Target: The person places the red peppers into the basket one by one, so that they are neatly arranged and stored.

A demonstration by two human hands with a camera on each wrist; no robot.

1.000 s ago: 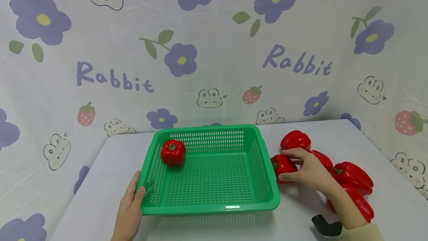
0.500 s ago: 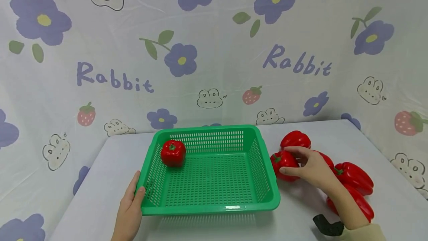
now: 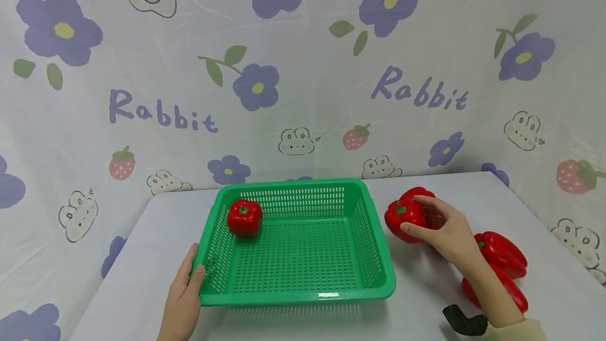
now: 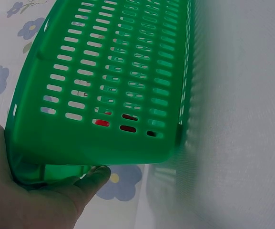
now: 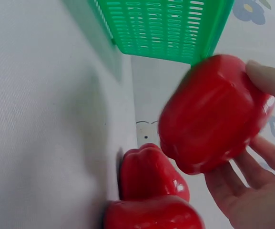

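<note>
My left hand [image 3: 183, 296] grips the left rim of the green basket [image 3: 303, 297]; the left wrist view shows the thumb and fingers of that hand [image 4: 56, 198] around the edge of the basket [image 4: 94, 143]. One red bell pepper [image 3: 244, 218] stands inside at the back left. Beyond the basket's right side, my right hand [image 3: 450, 233] holds another red pepper [image 3: 405, 220] between thumb and fingers. The right wrist view shows this pepper [image 5: 213, 114] raised off the table, with the hand [image 5: 256, 191] curled around one end.
Behind the held pepper lies a red pepper [image 3: 418, 192], and another is partly hidden by my right hand. Two more peppers [image 3: 503, 254] [image 3: 508, 291] lie to the right. A black curved object [image 3: 464, 322] is by my right wrist. A patterned cloth hangs behind the table.
My right hand has lifted the pepper beside the basket, moving it up and slightly to the right. The left hand and the basket stay in place.
</note>
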